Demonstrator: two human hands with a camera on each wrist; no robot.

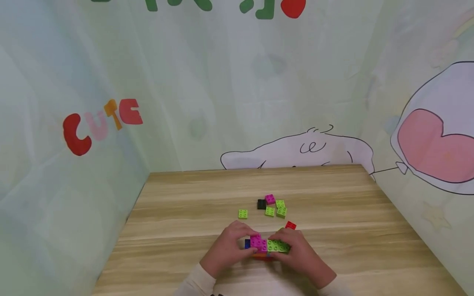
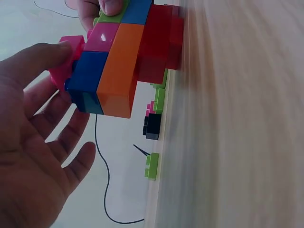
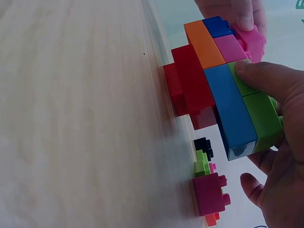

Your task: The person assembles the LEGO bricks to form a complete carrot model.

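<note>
In the head view, my left hand [image 1: 229, 246] pinches a pink brick [image 1: 255, 241] between thumb and fingers. That brick sits slightly skewed over the studs of a dark blue brick [image 2: 88, 76] and another pink brick [image 2: 101, 37]. Both top a stepped stack of toy building bricks, with an orange brick [image 2: 121, 71], a blue brick [image 3: 230, 104] and red bricks [image 3: 192, 76] in the layers underneath. My right hand [image 1: 298, 253] grips the stack's other end around two green bricks [image 3: 261, 118], its thumb pressed on their side.
Beyond the hands, loose bricks lie on the wooden table [image 1: 177, 213]: a black brick [image 1: 261, 204], a magenta brick [image 1: 270, 199] and several lime green bricks [image 1: 270, 211]. One lime brick [image 1: 242, 214] lies apart. A red brick [image 1: 290, 225] is just past my right hand. Printed cloth walls surround the table.
</note>
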